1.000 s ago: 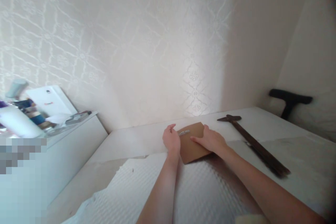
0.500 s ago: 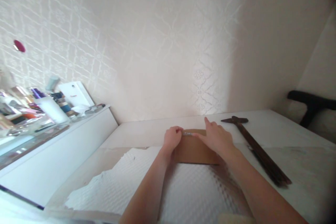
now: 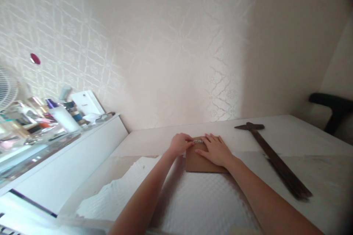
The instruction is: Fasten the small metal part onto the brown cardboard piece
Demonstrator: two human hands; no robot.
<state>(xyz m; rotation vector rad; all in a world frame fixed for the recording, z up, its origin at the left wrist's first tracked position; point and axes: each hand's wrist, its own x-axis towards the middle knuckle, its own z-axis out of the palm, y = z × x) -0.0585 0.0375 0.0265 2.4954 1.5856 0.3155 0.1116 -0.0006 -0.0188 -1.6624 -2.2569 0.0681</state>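
Flat brown cardboard piece (image 3: 200, 159) lay on the white counter (image 3: 278, 137), right hand (image 3: 215, 150) pressing it palm-flat, left hand (image 3: 179, 143) fingers probably pinching its far-left corner; looked light, stiff, best gripped by edges.

Lying on the table (image 3: 278, 137): one cardboard piece (image 3: 198, 161), one hammer (image 3: 271, 158) (long-handled), one white textured sheet (image 3: 198, 198).

A plain brown cardboard piece (image 3: 202, 161) lies on a white quilted cloth (image 3: 198, 202) over the white table (image 3: 289, 136); a dark brown hammer (image 3: 271, 158), and cream wallpaper (image 3: 138, 44) with a faint, seemingly floral lattice.
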